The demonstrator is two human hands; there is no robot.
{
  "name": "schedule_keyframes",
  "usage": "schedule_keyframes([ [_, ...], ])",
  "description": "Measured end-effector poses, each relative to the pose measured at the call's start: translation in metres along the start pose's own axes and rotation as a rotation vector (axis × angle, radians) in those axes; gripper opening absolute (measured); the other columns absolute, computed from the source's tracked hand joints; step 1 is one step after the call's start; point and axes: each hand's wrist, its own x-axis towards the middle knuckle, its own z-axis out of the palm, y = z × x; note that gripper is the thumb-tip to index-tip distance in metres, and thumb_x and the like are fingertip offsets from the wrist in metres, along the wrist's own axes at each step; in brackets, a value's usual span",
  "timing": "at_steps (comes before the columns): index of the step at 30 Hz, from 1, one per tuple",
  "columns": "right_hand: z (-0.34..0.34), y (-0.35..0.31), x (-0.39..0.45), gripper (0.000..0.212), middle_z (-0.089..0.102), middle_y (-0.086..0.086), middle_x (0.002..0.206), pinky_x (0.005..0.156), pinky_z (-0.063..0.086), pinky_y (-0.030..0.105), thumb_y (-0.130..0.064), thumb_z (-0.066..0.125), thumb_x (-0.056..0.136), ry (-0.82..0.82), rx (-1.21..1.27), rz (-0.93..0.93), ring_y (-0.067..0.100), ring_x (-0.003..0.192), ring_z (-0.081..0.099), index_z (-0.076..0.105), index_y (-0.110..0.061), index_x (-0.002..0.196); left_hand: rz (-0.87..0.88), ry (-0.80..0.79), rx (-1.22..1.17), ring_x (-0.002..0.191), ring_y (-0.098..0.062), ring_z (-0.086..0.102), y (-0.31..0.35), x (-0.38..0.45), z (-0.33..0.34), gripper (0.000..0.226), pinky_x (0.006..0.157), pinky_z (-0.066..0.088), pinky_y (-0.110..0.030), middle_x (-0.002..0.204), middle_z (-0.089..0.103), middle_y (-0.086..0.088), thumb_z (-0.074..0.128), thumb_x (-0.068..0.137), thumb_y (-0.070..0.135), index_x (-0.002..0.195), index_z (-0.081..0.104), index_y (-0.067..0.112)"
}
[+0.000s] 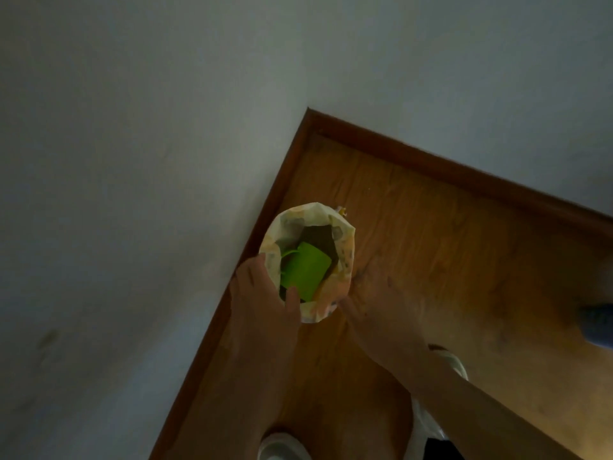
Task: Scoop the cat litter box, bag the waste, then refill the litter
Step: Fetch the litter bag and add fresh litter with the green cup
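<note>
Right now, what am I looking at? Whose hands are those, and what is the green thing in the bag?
The camera sits on a person's head, looking down, so you see their own arms. An open bag stands on the wooden floor in a corner, close to the wall. Inside lies a green cup on something dark, probably cat litter. The left hand holds the bag's rim, thumb inside. The right hand is at the bag's other side, too blurred to tell its grip. The white shapes below are probably shoes.
</note>
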Motion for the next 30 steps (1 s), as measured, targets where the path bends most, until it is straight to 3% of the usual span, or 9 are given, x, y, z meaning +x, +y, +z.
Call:
schedule_keyframes([
  [2,0.015,0.003,0.018,0.09,0.046,0.003,0.133,0.076,0.057,0.036,-0.083,0.026,0.078,0.002,0.078,0.022,0.017,0.102,0.059,0.039,-0.019,0.139,0.014,0.034,-0.013,0.127,-0.022,0.043,-0.007,0.018,0.015,0.068,0.095,0.043,-0.032,0.139,0.044,-0.008,0.07,0.085,0.026,0.143,0.037,0.013],
  [5,0.024,-0.001,0.034,0.067,0.059,0.001,0.112,0.069,0.059,0.041,-0.069,0.039,0.074,0.036,0.208,0.105,0.014,0.085,0.063,0.048,-0.023,0.121,-0.041,0.08,-0.132,0.114,-0.018,0.052,-0.02,0.037,0.029,0.058,0.084,0.04,-0.025,0.128,0.052,-0.007,0.07,0.086,0.02,0.138,0.045,0.012],
  [8,0.028,-0.007,0.046,0.044,0.063,-0.003,0.094,0.07,0.059,0.043,-0.06,0.055,0.081,0.071,0.294,0.177,0.015,0.08,0.064,0.057,-0.024,0.105,-0.037,0.089,-0.131,0.085,-0.015,0.059,-0.029,0.047,0.036,0.024,0.063,0.032,-0.012,0.095,0.059,-0.001,0.068,0.09,0.019,0.111,0.06,0.01],
  [10,0.03,-0.009,0.053,0.027,0.063,-0.004,0.087,0.07,0.059,0.042,-0.047,0.065,0.085,0.114,0.333,0.22,0.015,0.078,0.065,0.057,-0.023,0.095,-0.006,0.095,-0.106,0.066,-0.006,0.052,-0.032,0.051,0.037,0.01,0.056,0.027,-0.012,0.079,0.057,0.001,0.067,0.09,0.018,0.093,0.06,0.011],
  [12,0.03,-0.008,0.058,0.02,0.062,-0.002,0.085,0.068,0.059,0.041,-0.039,0.065,0.087,0.134,0.33,0.256,0.017,0.077,0.065,0.053,-0.023,0.091,0.02,0.09,-0.097,0.058,-0.001,0.045,-0.033,0.055,0.037,0.016,0.052,0.026,-0.014,0.069,0.051,0.004,0.068,0.089,0.016,0.082,0.055,0.013],
  [15,0.028,-0.005,0.058,0.009,0.061,0.0,0.084,0.063,0.055,0.036,-0.027,0.058,0.091,0.175,0.284,0.24,0.02,0.076,0.064,0.053,-0.02,0.089,0.059,0.064,-0.073,0.057,-0.002,0.043,-0.031,0.056,0.034,0.018,0.052,0.025,-0.014,0.068,0.049,0.003,0.068,0.089,0.015,0.081,0.052,0.014],
  [22,-0.024,-0.011,0.032,0.007,0.063,-0.002,0.074,0.058,0.058,0.035,-0.022,0.056,0.09,0.245,0.283,0.19,0.014,0.065,0.063,0.059,-0.019,0.084,0.076,0.039,-0.094,0.055,-0.005,0.046,0.002,0.027,-0.005,0.016,0.05,0.026,-0.012,0.065,0.052,0.002,0.067,0.088,0.014,0.078,0.055,0.013],
  [30,-0.167,-0.034,-0.064,0.013,0.061,-0.004,0.069,0.048,0.048,0.026,-0.019,0.057,0.09,0.268,0.329,0.141,0.01,0.059,0.062,0.055,-0.024,0.078,0.158,0.065,-0.158,0.044,-0.007,0.036,0.101,-0.034,-0.128,0.035,0.046,0.024,-0.018,0.051,0.04,0.004,0.066,0.083,0.006,0.061,0.042,0.019],
])
